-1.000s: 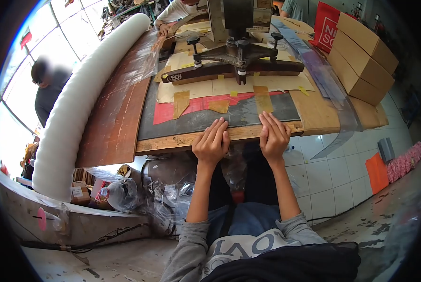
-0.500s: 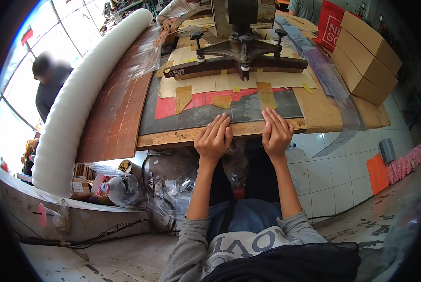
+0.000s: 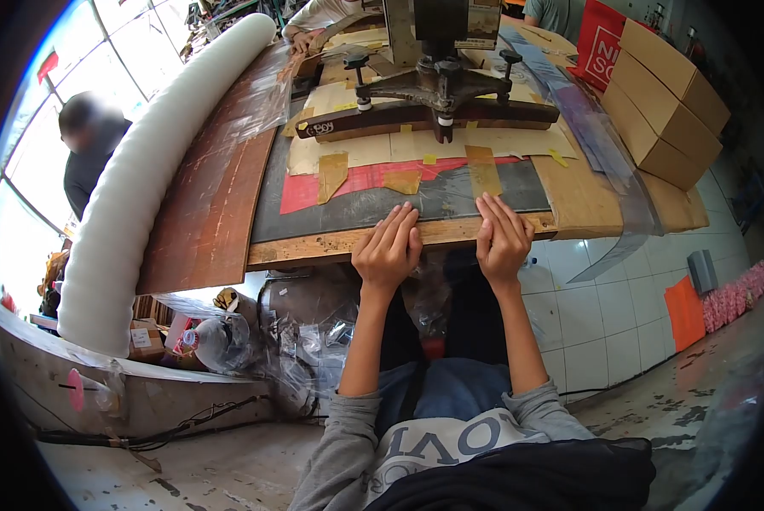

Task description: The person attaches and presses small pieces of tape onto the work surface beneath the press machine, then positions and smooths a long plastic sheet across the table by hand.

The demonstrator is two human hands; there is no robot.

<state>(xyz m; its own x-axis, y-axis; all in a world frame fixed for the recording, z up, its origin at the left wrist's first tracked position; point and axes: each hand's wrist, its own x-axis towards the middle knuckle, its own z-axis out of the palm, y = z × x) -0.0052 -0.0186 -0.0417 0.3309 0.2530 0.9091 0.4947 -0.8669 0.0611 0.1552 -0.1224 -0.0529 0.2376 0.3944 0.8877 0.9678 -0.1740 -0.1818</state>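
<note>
While the left hand (image 3: pixel 387 249) and right hand (image 3: pixel 504 245) rest empty on the counter (image 3: pixel 314 249), uneven pressure could shift the black mat (image 3: pixel 437 204), creasing the red sheet (image 3: pixel 365 177) just above centre-frame.

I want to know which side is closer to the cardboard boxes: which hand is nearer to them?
The right. The right hand rests at the wooden edge, left of the boxes; the left hand is at that edge too, farther left.
</note>
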